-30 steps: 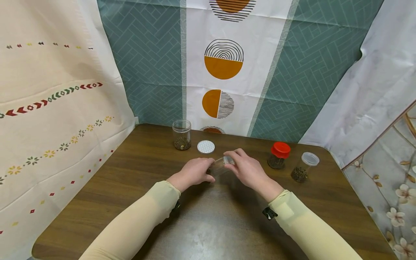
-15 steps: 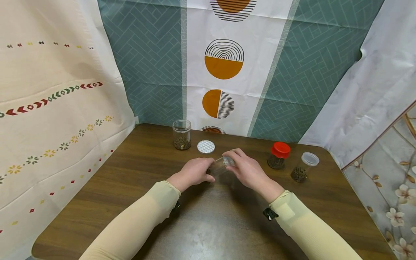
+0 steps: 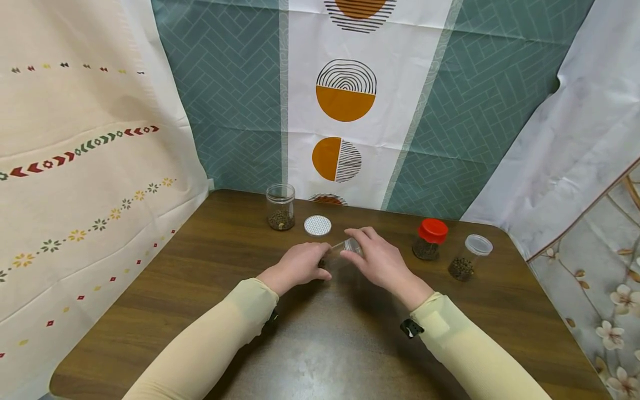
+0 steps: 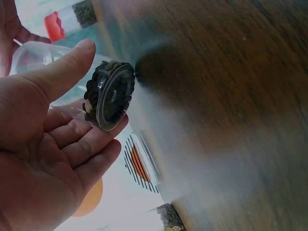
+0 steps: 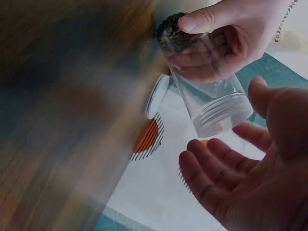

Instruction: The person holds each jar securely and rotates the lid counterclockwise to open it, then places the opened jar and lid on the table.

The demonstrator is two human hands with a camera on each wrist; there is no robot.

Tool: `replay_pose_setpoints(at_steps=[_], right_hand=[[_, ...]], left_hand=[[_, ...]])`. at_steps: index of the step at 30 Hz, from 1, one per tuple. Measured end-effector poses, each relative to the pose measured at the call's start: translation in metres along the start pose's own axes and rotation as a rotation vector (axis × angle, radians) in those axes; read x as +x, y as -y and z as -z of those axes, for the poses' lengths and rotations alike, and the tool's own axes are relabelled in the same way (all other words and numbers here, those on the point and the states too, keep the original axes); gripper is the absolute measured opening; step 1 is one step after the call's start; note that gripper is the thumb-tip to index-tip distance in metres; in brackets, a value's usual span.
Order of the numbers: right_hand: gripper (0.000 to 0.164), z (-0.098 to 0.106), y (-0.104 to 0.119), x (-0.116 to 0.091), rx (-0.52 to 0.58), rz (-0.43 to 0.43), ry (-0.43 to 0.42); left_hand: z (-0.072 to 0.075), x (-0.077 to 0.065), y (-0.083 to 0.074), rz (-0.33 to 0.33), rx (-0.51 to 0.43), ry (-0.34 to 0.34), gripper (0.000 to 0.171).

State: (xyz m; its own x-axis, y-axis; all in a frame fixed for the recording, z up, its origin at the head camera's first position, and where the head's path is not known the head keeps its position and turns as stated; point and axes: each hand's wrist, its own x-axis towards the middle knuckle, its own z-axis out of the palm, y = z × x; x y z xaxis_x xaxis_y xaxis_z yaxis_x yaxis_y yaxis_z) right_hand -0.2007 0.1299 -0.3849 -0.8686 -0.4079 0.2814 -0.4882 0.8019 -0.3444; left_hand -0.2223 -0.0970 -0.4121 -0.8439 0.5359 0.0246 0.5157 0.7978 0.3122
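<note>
My left hand grips a clear jar near its base, thumb on one side and fingers on the other. Dark grains lie in the base end. The jar is held tilted above the table, its whitish ribbed top end toward the right. Around that end my right hand has its thumb and fingers spread, and in the right wrist view a gap shows between the fingertips and the ribbed end.
Behind stand an uncapped clear jar with dark grains and a white lid lying flat. To the right are a red-lidded jar and a clear-lidded jar, both partly filled. Curtains border the wooden table.
The right hand's thumb and fingertips have shifted slightly left around the jar's top end and stand wider apart. The left hand and the jar have stayed nearly still.
</note>
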Motion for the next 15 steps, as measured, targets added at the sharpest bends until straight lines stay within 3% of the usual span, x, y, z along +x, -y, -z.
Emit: replay_pose_setpoints(at_steps=[15], right_hand=[[0.052, -0.0051, 0.0076, 0.0027, -0.038, -0.132, -0.014]], left_hand=[[-0.0025, 0.0006, -0.0027, 0.038, 0.017, 0.002, 0.060]])
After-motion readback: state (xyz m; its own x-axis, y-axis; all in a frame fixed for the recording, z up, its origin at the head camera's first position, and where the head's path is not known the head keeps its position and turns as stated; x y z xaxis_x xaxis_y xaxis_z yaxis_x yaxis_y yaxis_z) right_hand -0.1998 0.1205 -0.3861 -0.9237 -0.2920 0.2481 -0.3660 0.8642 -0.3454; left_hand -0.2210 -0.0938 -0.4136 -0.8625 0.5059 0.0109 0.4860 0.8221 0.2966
